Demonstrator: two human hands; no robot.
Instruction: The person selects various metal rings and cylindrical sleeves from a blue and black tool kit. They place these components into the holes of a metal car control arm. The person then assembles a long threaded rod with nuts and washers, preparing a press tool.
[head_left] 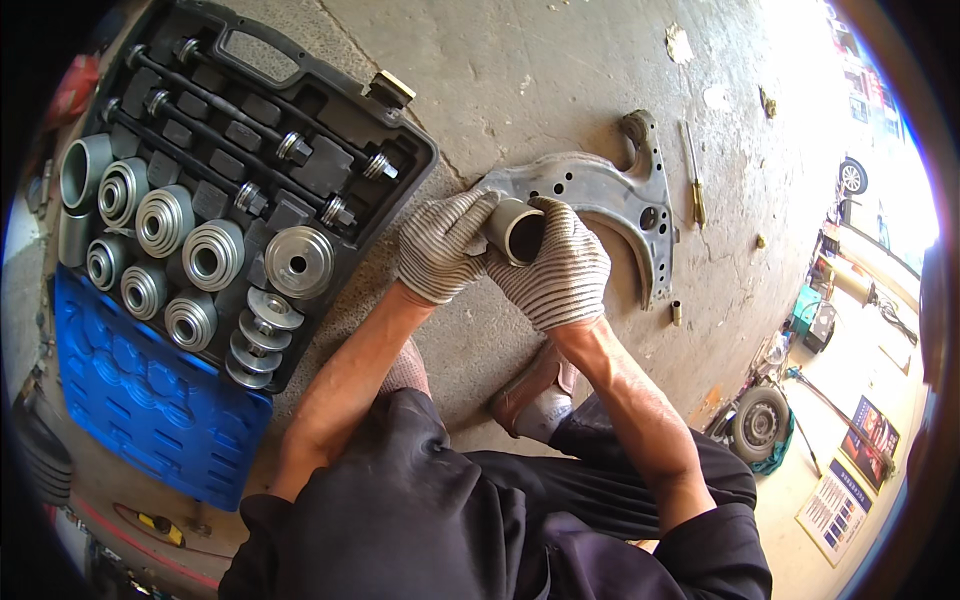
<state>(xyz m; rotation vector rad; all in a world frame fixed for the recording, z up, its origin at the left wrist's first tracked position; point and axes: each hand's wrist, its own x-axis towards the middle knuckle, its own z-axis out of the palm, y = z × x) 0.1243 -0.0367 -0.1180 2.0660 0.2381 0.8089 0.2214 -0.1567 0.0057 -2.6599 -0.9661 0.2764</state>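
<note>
Both my hands wear striped, light work gloves and grip a short grey metal sleeve (pixel 516 232), its open dark end tilted up toward me. My left hand (pixel 445 242) closes on its left side, and my right hand (pixel 560 265) wraps its right side. Just beyond them a grey control arm (pixel 580 178) with several holes lies on the concrete, partly hidden by the gloves. At my left a black tool case (pixel 400 200) lies open, holding threaded rods (pixel 210 95) with nuts, nested metal cups (pixel 165 220) and stacked discs (pixel 264 335).
A blue moulded tray (pixel 160 400) lies by the case's near side. Right of the control arm are a yellow-handled screwdriver (pixel 697 195) and a small metal piece (pixel 677 313). A wheel (pixel 760 425) and posters (pixel 840 510) are at the far right. My shoe (pixel 530 390) is below my hands.
</note>
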